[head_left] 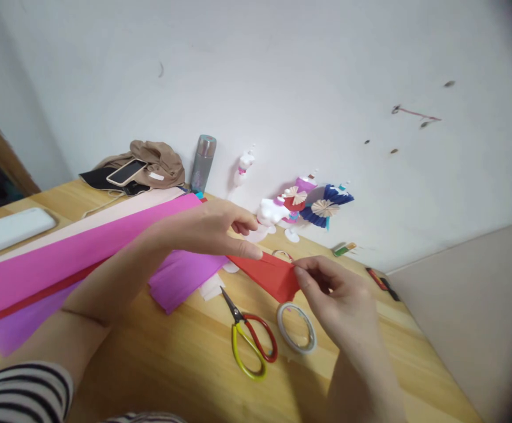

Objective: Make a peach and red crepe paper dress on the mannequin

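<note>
A piece of red crepe paper [277, 277] slants across the middle of the table, raised at its right end. My right hand [341, 299] pinches that end between thumb and forefinger. Over the paper's upper edge is my left hand [207, 229], its thumb stretched out beside the sheet and a gap between thumb and bent fingers. Below the paper lie scissors [238, 317] with one yellow and one red handle, blades parted slightly. Right of them a roll of white tape [297, 328] rests flat. Purple paper [185, 279] lies under my left wrist.
Behind my hands stand a white dress-form figure [272, 211] and several others, some in paper outfits [324, 207]. A grey flask [203, 163], a phone [126, 171] on brown cloth [161, 161], and long pink paper [83, 252] are leftward. The wall [256, 76] bounds the table.
</note>
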`<action>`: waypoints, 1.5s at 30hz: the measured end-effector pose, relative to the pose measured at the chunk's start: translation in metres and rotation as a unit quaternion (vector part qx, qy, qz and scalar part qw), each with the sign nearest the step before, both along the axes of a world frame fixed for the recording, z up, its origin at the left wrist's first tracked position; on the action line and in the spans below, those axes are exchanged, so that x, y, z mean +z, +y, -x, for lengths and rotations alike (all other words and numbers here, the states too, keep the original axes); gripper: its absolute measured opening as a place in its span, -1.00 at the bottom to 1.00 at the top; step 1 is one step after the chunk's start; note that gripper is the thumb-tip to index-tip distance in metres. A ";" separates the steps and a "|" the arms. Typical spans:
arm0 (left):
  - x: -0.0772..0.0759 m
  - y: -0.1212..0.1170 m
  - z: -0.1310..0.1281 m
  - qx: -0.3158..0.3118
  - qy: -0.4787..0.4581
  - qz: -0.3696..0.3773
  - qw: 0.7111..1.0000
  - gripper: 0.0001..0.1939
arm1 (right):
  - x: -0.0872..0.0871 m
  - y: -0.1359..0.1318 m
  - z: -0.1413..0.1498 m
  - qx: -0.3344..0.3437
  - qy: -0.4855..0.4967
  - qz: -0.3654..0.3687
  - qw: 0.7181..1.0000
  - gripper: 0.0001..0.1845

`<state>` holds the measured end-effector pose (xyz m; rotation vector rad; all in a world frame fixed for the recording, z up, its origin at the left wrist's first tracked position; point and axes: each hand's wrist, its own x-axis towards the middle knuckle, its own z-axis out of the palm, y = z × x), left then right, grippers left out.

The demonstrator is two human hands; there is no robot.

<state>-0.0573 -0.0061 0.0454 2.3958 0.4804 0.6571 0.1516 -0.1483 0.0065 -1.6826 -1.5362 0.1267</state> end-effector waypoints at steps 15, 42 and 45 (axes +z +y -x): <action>-0.009 0.026 -0.009 -0.073 0.051 0.051 0.995 -0.81 | 0.003 0.000 -0.016 0.018 0.032 0.014 0.999 -0.81; 0.000 0.025 -0.008 0.007 0.012 0.159 0.987 -0.78 | 0.003 0.011 -0.028 0.065 0.100 0.034 0.992 -0.82; 0.002 0.025 -0.006 0.018 0.025 0.160 0.987 -0.76 | 0.004 0.011 -0.028 0.074 0.090 0.031 0.993 -0.80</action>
